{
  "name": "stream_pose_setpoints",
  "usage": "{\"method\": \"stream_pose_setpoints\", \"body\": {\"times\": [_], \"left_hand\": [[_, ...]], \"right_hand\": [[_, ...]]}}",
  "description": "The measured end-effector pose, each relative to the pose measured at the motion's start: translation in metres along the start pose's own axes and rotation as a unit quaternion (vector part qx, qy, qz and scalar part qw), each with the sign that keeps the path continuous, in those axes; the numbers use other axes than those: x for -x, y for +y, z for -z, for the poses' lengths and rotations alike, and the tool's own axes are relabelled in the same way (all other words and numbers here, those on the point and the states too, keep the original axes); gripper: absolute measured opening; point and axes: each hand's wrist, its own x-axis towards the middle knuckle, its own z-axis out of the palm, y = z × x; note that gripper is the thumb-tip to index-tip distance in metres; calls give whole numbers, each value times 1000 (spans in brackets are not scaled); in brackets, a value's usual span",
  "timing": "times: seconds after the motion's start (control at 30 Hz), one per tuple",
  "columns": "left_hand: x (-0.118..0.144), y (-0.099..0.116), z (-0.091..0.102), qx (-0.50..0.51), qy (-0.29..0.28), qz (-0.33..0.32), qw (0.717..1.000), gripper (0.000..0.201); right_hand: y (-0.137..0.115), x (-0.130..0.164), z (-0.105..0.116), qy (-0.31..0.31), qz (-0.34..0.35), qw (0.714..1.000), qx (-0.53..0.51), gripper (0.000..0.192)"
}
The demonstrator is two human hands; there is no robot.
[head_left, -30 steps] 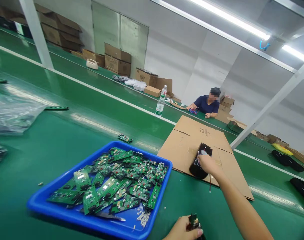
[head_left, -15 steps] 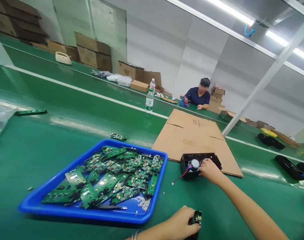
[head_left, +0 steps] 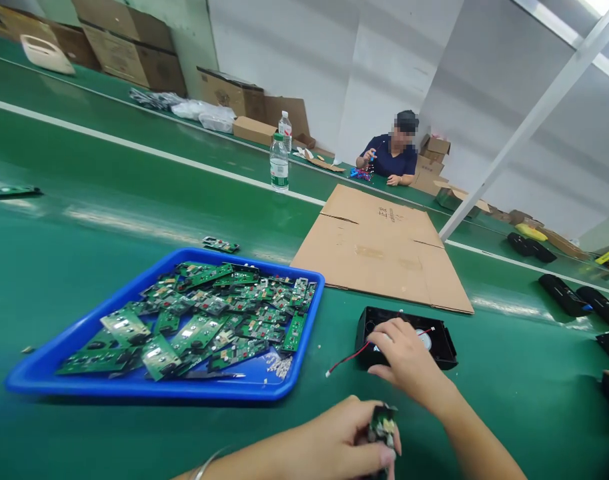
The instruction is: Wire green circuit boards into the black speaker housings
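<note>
My left hand (head_left: pixel 341 433) is closed around a small circuit board (head_left: pixel 383 423) near the bottom of the view; one end with pale connectors sticks out past the fingers. Beyond it, my right hand (head_left: pixel 409 357) reaches over a black plastic speaker housing (head_left: pixel 441 357) lying with its inside facing up. The fingers are spread over the housing's left half, the thumb held apart; whether the fingertips touch it is hard to tell. A round speaker (head_left: pixel 425 340) shows partly behind the hand. A red and black wire (head_left: pixel 347 363) with a white plug trails out to the left.
A blue tray (head_left: pixel 149 393) heaped with green circuit boards stands at left. Flattened cardboard (head_left: pixel 384 247) lies behind the housing. Beyond are a water bottle (head_left: pixel 279 167) and a seated person (head_left: pixel 391 157) handling wires. More black housings (head_left: pixel 561 293) sit at right.
The housing has come nearer, off the cardboard's edge. My right hand has let go of its right side and moved over its left half, fingers spread. The view has shifted; my left hand still holds the board.
</note>
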Motion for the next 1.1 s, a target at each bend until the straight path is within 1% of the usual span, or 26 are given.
{"method": "stream_pose_setpoints", "body": {"times": [0.03, 0.07, 0.13, 0.17, 0.2, 0.27, 0.33, 0.4, 0.5, 0.57, 0.67, 0.77, 0.83, 0.93, 1.0, 1.1], "left_hand": [[7, 2, 6, 42, 48, -12, 998, 23], [13, 2, 13, 76, 107, -34, 991, 29], [22, 0, 30, 122, 220, -90, 964, 36], [24, -1, 37, 140, 266, -115, 947, 37], [27, -3, 44, 159, 300, -134, 931, 37], [29, -5, 54, 199, 330, -153, 910, 36], [30, -7, 58, 227, 343, -157, 898, 36], [30, -9, 60, 242, 354, -153, 890, 40], [28, -14, 60, 271, 354, -148, 883, 49], [27, -18, 58, 292, 334, -147, 884, 48], [26, -22, 54, 310, 328, -143, 881, 34], [24, -23, 49, 343, 350, -121, 863, 25], [22, -24, 47, 383, 352, -105, 847, 27], [21, -26, 44, 431, 328, -109, 834, 34], [22, -28, 43, 443, 309, -122, 833, 37], [22, -30, 42, 436, 300, -130, 838, 40]], "right_hand": [[-6, -5, -3, 29, 39, 999, -22, 40], [-12, -10, -7, 46, 72, 996, -31, 38], [-21, -19, -21, 59, 123, 990, -27, 24], [-24, -22, -28, 59, 139, 988, -25, 18], [-26, -25, -34, 63, 146, 987, -31, 18], [-26, -29, -40, 92, 130, 984, -78, 27], [-25, -32, -38, 134, 83, 974, -163, 29], [-24, -32, -30, 162, 36, 955, -247, 28], [-24, -31, -19, 159, -9, 933, -322, 28], [-25, -30, -15, 140, -15, 929, -343, 26], [-30, -29, -16, 105, 19, 935, -339, 26], [-37, -29, -23, 109, 38, 945, -307, 31], [-42, -29, -29, 133, 28, 951, -277, 31], [-49, -29, -35, 177, 6, 957, -229, 29], [-52, -29, -36, 196, 1, 958, -208, 27], [-54, -30, -37, 207, 3, 958, -200, 27]]}}
